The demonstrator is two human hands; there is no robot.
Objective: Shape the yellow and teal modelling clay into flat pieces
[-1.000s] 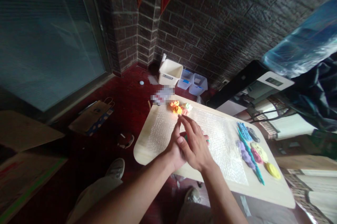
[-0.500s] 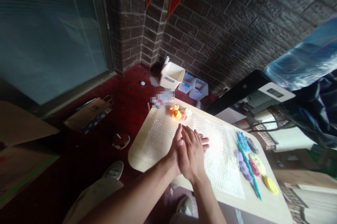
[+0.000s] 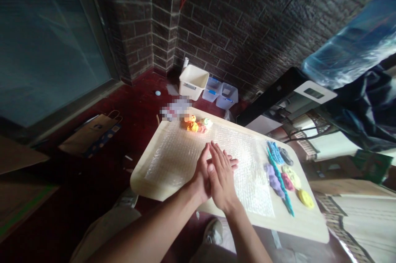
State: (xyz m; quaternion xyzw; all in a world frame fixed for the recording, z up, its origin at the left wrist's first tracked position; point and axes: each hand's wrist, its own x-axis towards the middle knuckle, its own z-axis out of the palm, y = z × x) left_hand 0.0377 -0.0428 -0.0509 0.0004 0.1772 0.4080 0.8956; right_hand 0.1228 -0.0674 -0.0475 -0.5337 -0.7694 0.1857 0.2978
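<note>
My left hand [image 3: 200,176] and my right hand [image 3: 222,180] are pressed palm to palm above the middle of the table [image 3: 140,180]. The right lies over the left, fingers stretched and close together; left fingertips poke out beyond it. Whatever is between the palms is hidden. Under them a sheet of bubble wrap [image 3: 170,151] covers much of the tabletop. To the right lie a long teal clay strand [image 3: 283,184] and lumps of blue clay [image 3: 275,152], grey clay [image 3: 286,156], purple clay [image 3: 274,179], pink clay [image 3: 287,181] and yellow clay [image 3: 305,198].
Orange and yellow clay pieces [image 3: 192,126] sit at the table's far edge. Behind stand a white bin [image 3: 193,83] and two clear boxes [image 3: 227,96] by the brick wall. A paper bag [image 3: 85,135] is on the red floor at left. Cardboard boxes flank both sides.
The view has shifted, so the table and its things appear further left and slightly higher. My hands stay together; a teal speck by the fingers earlier no longer shows.
</note>
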